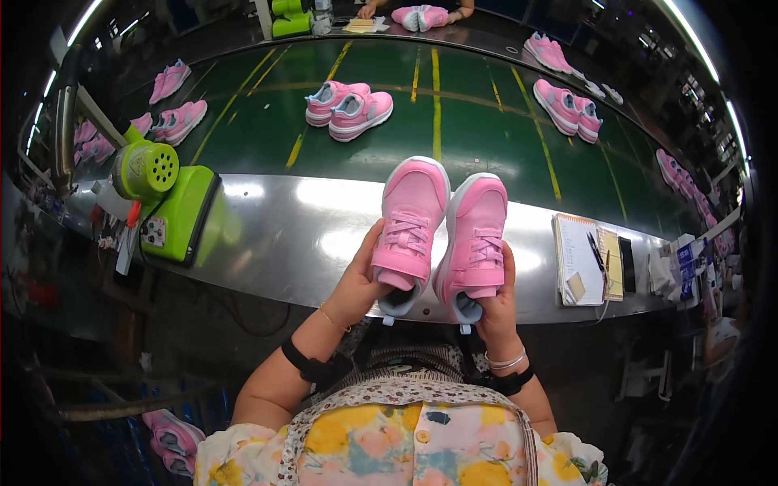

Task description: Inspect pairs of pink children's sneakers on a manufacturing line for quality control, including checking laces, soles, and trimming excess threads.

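Observation:
Two pink sneakers with white soles and pale blue linings are held side by side above the metal table edge, toes pointing away from me. My left hand (357,278) is wrapped round the outer side of the left sneaker (408,229), near its heel. Round the outer heel side of the right sneaker (480,235), my right hand (498,306) is closed too. Both shoes show their laces and strap upward, and their inner sides nearly touch. The fingers under the shoes are hidden.
A green conveyor belt (267,146) with yellow lines carries several pairs of pink sneakers (350,109). On the metal table (332,198) stand a bright green machine (174,215) at left and a notebook with pen (579,259) at right. Across the belt, another person's hand (455,14) touches pink shoes.

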A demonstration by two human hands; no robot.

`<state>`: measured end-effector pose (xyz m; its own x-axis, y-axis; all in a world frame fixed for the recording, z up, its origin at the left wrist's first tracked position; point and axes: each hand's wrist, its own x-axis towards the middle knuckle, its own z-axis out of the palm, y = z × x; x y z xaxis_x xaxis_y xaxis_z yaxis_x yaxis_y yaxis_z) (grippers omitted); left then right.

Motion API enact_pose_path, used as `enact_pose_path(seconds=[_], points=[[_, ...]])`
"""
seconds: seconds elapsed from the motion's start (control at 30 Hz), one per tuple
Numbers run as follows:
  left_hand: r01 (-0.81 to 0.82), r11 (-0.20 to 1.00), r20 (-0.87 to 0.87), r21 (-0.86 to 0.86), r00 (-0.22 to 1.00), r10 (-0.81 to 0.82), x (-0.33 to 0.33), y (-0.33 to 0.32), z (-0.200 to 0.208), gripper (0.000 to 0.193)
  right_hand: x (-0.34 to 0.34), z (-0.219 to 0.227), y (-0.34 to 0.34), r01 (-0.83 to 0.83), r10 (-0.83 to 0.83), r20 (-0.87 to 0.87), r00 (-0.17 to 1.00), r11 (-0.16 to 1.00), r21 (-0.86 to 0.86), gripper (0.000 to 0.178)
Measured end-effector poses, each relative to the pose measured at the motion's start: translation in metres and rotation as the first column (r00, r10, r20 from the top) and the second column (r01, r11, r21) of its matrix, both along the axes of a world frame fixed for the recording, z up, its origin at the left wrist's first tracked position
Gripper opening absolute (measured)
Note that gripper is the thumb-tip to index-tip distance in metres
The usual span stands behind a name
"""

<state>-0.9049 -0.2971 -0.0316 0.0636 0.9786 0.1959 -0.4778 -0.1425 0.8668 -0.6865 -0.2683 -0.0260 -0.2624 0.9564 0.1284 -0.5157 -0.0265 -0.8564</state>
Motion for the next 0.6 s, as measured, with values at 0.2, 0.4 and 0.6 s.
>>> enact_pose_path(seconds=[0.2,0.4,0.6], points=[[-0.034,0.994,-0.091,0.102,0.995,0.043,0.01,0.01,-0.021,0.093,0.0,-0.025,0.012,0.053,-0.165,0.295,0.941,0.934,0.353,0.078],[-0.112,0.99,-0.124,0.086,0.985,0.122,0.013,0.019,-0.033,0.089,-0.012,-0.025,0.016,0.137,-0.257,0.267,0.929,0.907,0.399,0.076],[-0.092,0.99,-0.159,0.104,0.981,0.108,0.009,0.031,-0.043,0.092,-0.011,-0.038,0.024,0.114,-0.222,0.277,0.935,0.927,0.357,0.07]])
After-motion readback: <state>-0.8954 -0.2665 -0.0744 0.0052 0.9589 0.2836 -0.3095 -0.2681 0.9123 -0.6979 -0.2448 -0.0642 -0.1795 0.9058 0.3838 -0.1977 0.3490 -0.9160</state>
